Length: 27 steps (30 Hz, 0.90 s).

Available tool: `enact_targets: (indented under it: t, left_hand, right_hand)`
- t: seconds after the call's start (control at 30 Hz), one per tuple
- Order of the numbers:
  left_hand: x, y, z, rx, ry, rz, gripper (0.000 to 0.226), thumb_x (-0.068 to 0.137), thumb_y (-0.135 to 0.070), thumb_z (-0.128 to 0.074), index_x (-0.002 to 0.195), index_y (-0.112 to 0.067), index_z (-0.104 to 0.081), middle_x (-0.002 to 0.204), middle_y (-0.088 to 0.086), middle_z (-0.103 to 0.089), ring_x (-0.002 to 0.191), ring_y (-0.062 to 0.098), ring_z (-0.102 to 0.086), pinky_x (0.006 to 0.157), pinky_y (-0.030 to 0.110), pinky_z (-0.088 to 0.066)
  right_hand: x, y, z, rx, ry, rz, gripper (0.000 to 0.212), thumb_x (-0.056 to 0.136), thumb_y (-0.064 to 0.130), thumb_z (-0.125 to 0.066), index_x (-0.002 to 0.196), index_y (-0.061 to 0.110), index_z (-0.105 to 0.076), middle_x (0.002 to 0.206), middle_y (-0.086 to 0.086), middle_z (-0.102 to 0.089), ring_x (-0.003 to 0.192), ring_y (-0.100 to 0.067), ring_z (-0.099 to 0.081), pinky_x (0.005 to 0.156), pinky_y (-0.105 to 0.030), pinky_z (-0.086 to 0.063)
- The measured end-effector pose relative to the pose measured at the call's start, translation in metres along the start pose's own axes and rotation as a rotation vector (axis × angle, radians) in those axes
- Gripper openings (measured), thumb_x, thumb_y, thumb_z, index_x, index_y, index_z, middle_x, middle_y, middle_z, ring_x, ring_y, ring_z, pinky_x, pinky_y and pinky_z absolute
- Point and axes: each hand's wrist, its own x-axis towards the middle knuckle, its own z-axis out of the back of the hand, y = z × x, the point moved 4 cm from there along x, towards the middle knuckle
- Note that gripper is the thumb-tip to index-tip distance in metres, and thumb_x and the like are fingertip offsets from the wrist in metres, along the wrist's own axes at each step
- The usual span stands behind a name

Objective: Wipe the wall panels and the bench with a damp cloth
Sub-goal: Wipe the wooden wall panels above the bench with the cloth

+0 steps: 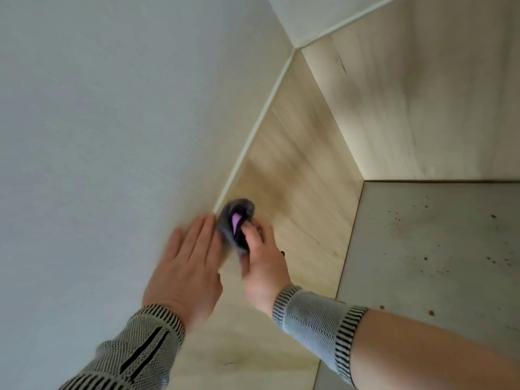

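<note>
My right hand grips a bunched grey cloth with a purple patch, pressed against the light wood wall panel just below its pale top trim. My left hand lies flat with fingers together and extended against the white wall, touching the cloth's left side. A second wood panel meets the first at the corner. The grey bench surface lies lower right, speckled with small dark spots. Both wrists wear knitted grey bands. The picture is blurred around the hands.
A pale trim strip runs along the top edge of the panels, dividing them from the white wall above. The panels and bench meet in an inner corner. Brown crumbs lie on the bench near my right forearm.
</note>
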Motion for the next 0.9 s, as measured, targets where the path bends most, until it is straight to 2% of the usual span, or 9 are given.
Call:
enact_targets:
  t: [0.07,0.17,0.23,0.37,0.4,0.53,0.6,0.7,0.9]
  left_hand:
    - [-0.021,0.005,-0.005,-0.013,-0.001,0.010,0.073,0.079,-0.033,-0.037,0.137,0.010,-0.047,0.144,0.025,-0.047,0.138,0.034,-0.032,0.117,0.048,-0.007]
    - [-0.040,0.004,-0.016,-0.036,-0.003,0.017,0.074,0.083,-0.037,-0.036,0.142,0.008,-0.040,0.149,0.022,-0.043,0.140,0.032,-0.031,0.120,0.048,-0.002]
    - [-0.041,0.001,-0.022,-0.076,-0.060,0.028,0.075,0.086,-0.042,-0.035,0.144,0.005,-0.033,0.153,0.020,-0.032,0.142,0.033,-0.030,0.121,0.049,0.002]
    - [-0.038,-0.001,-0.024,-0.034,-0.118,0.060,0.075,0.088,-0.044,-0.034,0.145,0.005,-0.028,0.154,0.021,-0.029,0.144,0.034,-0.027,0.121,0.049,0.007]
    - [-0.038,-0.001,-0.021,-0.016,-0.092,0.079,0.076,0.090,-0.045,-0.030,0.146,0.004,-0.022,0.156,0.021,-0.027,0.147,0.032,-0.022,0.120,0.050,0.010]
    - [-0.043,-0.004,-0.015,0.114,-0.111,0.092,0.073,0.091,-0.048,0.002,0.140,-0.001,0.028,0.151,0.017,0.028,0.145,0.027,0.025,0.108,0.052,0.033]
    - [-0.042,-0.004,-0.014,0.104,-0.128,0.116,0.074,0.091,-0.047,-0.004,0.143,0.000,0.021,0.154,0.016,0.022,0.150,0.028,0.012,0.112,0.052,0.028]
    - [-0.044,-0.004,-0.016,0.056,-0.061,0.100,0.076,0.097,-0.044,-0.013,0.135,-0.001,0.038,0.146,0.012,0.040,0.147,0.030,0.025,0.104,0.051,0.035]
    - [-0.041,-0.005,-0.016,0.060,0.027,0.103,0.077,0.101,-0.040,-0.015,0.123,-0.001,0.049,0.140,0.013,0.048,0.136,0.026,0.043,0.097,0.051,0.041]
  right_hand:
    - [-0.010,0.009,-0.002,-0.024,0.028,0.053,0.053,0.089,0.000,-0.053,0.140,0.013,-0.043,0.144,-0.003,-0.034,0.113,-0.028,-0.055,0.093,-0.020,-0.039]
    - [0.027,0.003,0.012,-0.054,-0.090,-0.106,0.048,0.091,0.003,-0.050,0.138,0.010,-0.042,0.136,-0.008,-0.038,0.103,-0.032,-0.055,0.077,-0.022,-0.034]
    - [0.057,-0.001,0.024,-0.063,-0.182,-0.199,0.051,0.091,0.002,-0.049,0.141,0.011,-0.041,0.134,-0.008,-0.038,0.109,-0.028,-0.052,0.082,-0.020,-0.033]
    - [0.024,0.012,0.001,0.005,-0.174,-0.042,0.055,0.087,-0.007,-0.048,0.139,0.010,-0.046,0.127,-0.003,-0.037,0.112,-0.022,-0.049,0.094,-0.021,-0.038]
    - [0.003,0.016,-0.009,0.009,-0.143,0.029,0.056,0.086,-0.009,-0.049,0.139,0.010,-0.047,0.128,-0.004,-0.037,0.114,-0.021,-0.049,0.098,-0.023,-0.040]
    - [-0.011,0.017,-0.014,-0.023,-0.099,0.075,0.058,0.086,-0.008,-0.050,0.141,0.011,-0.045,0.131,-0.006,-0.036,0.105,-0.023,-0.052,0.094,-0.026,-0.045]
    - [0.025,0.014,-0.001,-0.024,-0.168,-0.079,0.052,0.090,-0.003,-0.047,0.140,0.011,-0.042,0.121,-0.002,-0.032,0.096,-0.022,-0.051,0.088,-0.025,-0.043]
    - [0.056,0.013,0.012,-0.007,-0.277,-0.220,0.050,0.093,0.000,-0.045,0.141,0.013,-0.040,0.121,-0.002,-0.031,0.095,-0.018,-0.049,0.086,-0.016,-0.035]
    - [-0.025,0.017,-0.023,-0.092,-0.087,0.045,0.054,0.092,-0.001,-0.052,0.142,0.016,-0.042,0.132,-0.002,-0.031,0.106,-0.018,-0.052,0.094,-0.023,-0.045]
